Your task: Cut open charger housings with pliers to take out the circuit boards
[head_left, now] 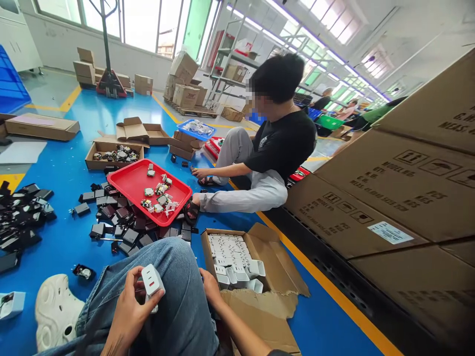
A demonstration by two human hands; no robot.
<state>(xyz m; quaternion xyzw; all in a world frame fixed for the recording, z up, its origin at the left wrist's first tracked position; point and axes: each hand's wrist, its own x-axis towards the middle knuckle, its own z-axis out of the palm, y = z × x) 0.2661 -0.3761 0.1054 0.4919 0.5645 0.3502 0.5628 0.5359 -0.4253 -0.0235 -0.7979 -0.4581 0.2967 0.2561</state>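
My left hand (135, 301) is closed around a white charger (151, 281), held over my bent knee. The charger's end with its port slots, one of them red inside, faces up. My right hand (211, 288) is beside the right side of the knee, close to an open carton (269, 267). Its fingers look curled, but the knee partly hides them and whatever they hold. Inside the carton are rows of white charger housings (230, 249), with several loose ones lying at the near end.
A red tray (128, 180) with circuit boards rests on a heap of black casings (129, 236). More black casings (22, 222) lie at left. A co-worker (282, 123) sits ahead, one hand near the floor. Stacked cartons (389, 198) rise at right.
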